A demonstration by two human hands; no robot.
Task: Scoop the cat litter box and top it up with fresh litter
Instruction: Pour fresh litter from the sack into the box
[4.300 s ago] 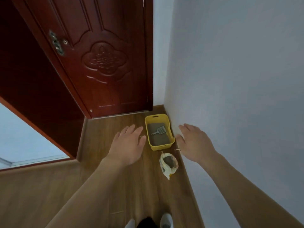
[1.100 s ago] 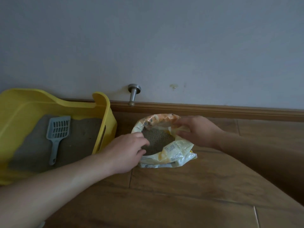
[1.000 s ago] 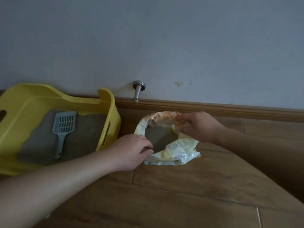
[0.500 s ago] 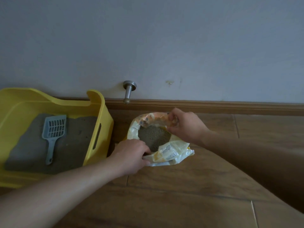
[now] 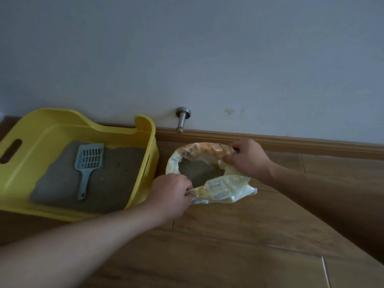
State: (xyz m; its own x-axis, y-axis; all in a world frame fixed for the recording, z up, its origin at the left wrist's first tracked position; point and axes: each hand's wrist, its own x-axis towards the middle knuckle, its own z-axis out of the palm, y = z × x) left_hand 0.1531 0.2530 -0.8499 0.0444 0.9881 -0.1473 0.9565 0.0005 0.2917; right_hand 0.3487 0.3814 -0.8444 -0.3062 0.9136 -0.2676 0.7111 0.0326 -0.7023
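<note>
Bag mouth pulled wider since half a second ago.
Your left hand (image 5: 169,196) pinches the litter bag (image 5: 223,189) near rim, right hand (image 5: 247,159) far rim; grey granules visible; scoop (image 5: 88,163) lies in yellow box (image 5: 148,142).

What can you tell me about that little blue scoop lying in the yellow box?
The scoop looks like pale blue-grey plastic: a squarish slotted head with raised sides and a thin straight handle. It lies flat on the grey litter inside the yellow box, head towards the wall, handle pointing back at the person. It looks empty. Neither hand touches it; both are on the bag beside the box.
</note>
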